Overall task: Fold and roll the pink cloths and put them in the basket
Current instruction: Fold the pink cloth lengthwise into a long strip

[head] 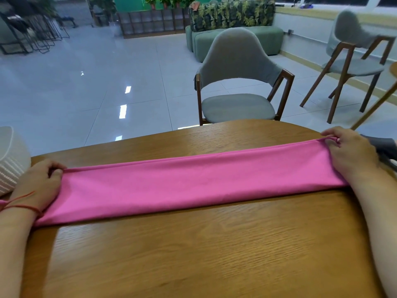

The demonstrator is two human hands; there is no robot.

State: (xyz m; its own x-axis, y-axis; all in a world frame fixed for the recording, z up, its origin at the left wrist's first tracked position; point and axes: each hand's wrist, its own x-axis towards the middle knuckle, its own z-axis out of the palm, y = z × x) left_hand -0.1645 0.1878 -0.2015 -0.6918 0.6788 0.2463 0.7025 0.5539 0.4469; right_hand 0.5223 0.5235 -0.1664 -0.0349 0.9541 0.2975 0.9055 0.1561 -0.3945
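Note:
A pink cloth (pixel 193 183) lies folded into one long narrow band, stretched across the wooden table (pixel 193 254) from left to right. My left hand (pixel 38 183) pinches the far corner of the band's left end, and the palm covers that end. My right hand (pixel 352 155) pinches the far corner of the right end between thumb and fingers. A white ribbed basket (pixel 11 155) stands at the table's left edge, just beyond my left hand. Its inside is hidden.
A grey chair (pixel 236 82) with wooden legs stands behind the table's far edge, and a second one (pixel 354 54) at the right. A dark object (pixel 384 147) lies by my right wrist. Tiled floor stretches beyond the table.

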